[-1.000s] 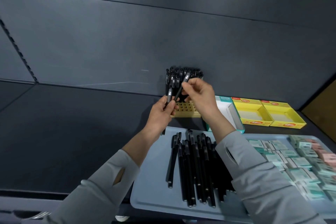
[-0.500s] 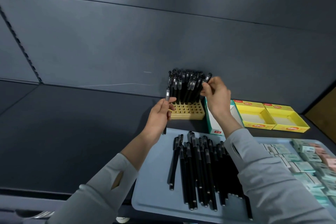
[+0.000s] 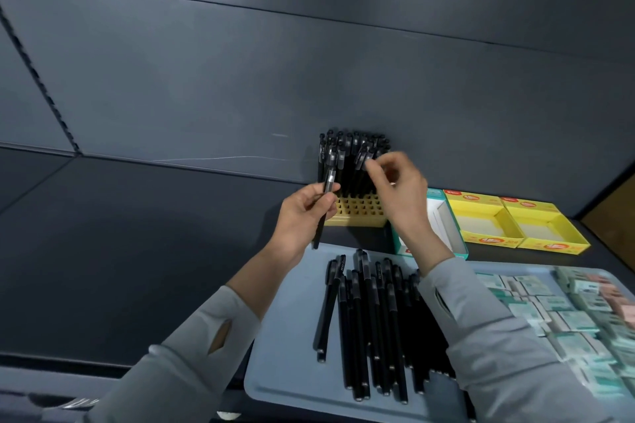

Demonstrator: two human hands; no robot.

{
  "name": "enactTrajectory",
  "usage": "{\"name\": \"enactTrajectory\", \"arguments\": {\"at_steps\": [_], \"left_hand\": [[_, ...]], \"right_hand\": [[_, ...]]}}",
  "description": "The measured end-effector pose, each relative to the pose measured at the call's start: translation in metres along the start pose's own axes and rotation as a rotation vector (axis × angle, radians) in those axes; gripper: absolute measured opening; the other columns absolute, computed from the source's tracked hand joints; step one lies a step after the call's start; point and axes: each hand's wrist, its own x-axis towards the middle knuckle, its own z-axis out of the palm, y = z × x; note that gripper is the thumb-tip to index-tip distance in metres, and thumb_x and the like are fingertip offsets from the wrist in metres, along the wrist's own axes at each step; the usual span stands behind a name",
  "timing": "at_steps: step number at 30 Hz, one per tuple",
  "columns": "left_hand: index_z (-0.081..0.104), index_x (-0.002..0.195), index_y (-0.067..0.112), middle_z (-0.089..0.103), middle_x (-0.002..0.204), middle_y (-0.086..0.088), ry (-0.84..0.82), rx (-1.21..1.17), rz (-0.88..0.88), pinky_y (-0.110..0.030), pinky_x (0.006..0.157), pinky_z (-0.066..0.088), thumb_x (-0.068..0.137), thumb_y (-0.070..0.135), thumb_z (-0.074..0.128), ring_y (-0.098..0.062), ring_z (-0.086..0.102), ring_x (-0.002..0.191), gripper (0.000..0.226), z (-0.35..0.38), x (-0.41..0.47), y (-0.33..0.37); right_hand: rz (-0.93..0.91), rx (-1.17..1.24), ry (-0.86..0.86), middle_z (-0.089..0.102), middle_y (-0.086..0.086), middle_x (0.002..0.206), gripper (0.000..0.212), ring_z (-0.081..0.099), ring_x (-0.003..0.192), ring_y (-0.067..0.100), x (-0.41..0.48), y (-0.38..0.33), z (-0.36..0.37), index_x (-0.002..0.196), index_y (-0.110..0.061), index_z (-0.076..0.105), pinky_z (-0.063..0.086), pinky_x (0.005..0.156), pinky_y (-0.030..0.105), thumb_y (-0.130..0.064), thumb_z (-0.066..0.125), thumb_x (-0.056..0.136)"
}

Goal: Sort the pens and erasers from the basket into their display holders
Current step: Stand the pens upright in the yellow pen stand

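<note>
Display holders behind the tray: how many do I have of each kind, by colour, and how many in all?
Yellow grid pen rack: 1
Teal-and-white box: 1
Yellow boxes: 2
Total: 4

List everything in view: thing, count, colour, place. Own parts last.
Pen holder: one, yellow, by the back wall.
Upright pens: many, black, in the pen holder.
Tray: one, pale blue, nearest.
Loose pens: many, black, on the tray.
Erasers: many, green-white and pink, tray's right.
Open box: one, teal-white, right of pen holder.
Yellow boxes: two, right of open box.
Shelf: one, dark grey, underneath.
Held pen: one, black, beside the pen holder.
Left hand: grips the held pen.
Right hand: at the upright pens' tops; grip blurred.
Sleeves: two, grey.
</note>
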Motion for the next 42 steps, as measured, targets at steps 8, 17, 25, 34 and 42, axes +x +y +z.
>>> {"name": "enactTrajectory", "arguments": {"at_steps": [8, 17, 25, 34, 42], "left_hand": [[0.068, 0.110, 0.018, 0.068, 0.098, 0.010, -0.029, 0.254, 0.077, -0.020, 0.090, 0.050, 0.094, 0.012, 0.062, -0.005, 0.063, 0.093, 0.018, 0.025, 0.006, -0.005], [0.064, 0.127, 0.017, 0.060, 0.128, -0.002, -0.129, 1.237, 0.431, -0.026, 0.099, 0.038, 0.092, 0.005, 0.061, -0.021, 0.048, 0.118, 0.037, 0.004, 0.017, -0.036], [0.066, 0.124, 0.023, 0.061, 0.126, 0.003, -0.082, 1.309, 0.489, -0.023, 0.095, 0.042, 0.083, -0.016, 0.060, -0.018, 0.050, 0.114, 0.057, -0.004, 0.019, -0.039], [0.064, 0.128, 0.021, 0.059, 0.129, 0.002, -0.128, 1.267, 0.473, -0.023, 0.098, 0.037, 0.093, -0.001, 0.057, -0.019, 0.048, 0.118, 0.042, -0.007, 0.016, -0.036], [0.046, 0.144, 0.019, 0.050, 0.142, -0.005, -0.051, 1.185, 0.317, -0.034, 0.110, 0.031, 0.098, 0.022, 0.056, -0.024, 0.042, 0.131, 0.047, -0.001, -0.018, -0.010]], "right_hand": [[-0.037, 0.135, -0.225, 0.063, -0.003, 0.077, 0.014, 0.056, 0.070, 0.008, -0.003, -0.008, -0.009, 0.079, -0.016, 0.068, 0.047, 0.071, 0.025, -0.025, 0.069, 0.089], [0.121, 0.111, 0.079, 0.070, -0.003, 0.074, 0.014, 0.070, 0.065, 0.008, 0.018, 0.020, -0.044, 0.087, -0.021, 0.062, 0.058, 0.078, 0.045, -0.030, 0.057, 0.096], [0.096, 0.137, 0.011, 0.070, 0.007, 0.085, 0.017, 0.072, 0.072, 0.011, 0.021, 0.021, -0.026, 0.098, -0.006, 0.063, 0.057, 0.071, 0.017, -0.022, 0.057, 0.099], [0.017, 0.006, -0.101, 0.071, 0.000, 0.083, 0.016, 0.072, 0.072, 0.009, 0.024, 0.017, -0.011, 0.097, -0.009, 0.064, 0.059, 0.075, 0.039, -0.024, 0.060, 0.097], [0.085, -0.124, -0.184, 0.072, 0.000, 0.091, 0.018, 0.067, 0.084, 0.022, 0.002, 0.011, -0.040, 0.106, -0.016, 0.064, 0.054, 0.085, 0.041, -0.024, 0.068, 0.091]]}}
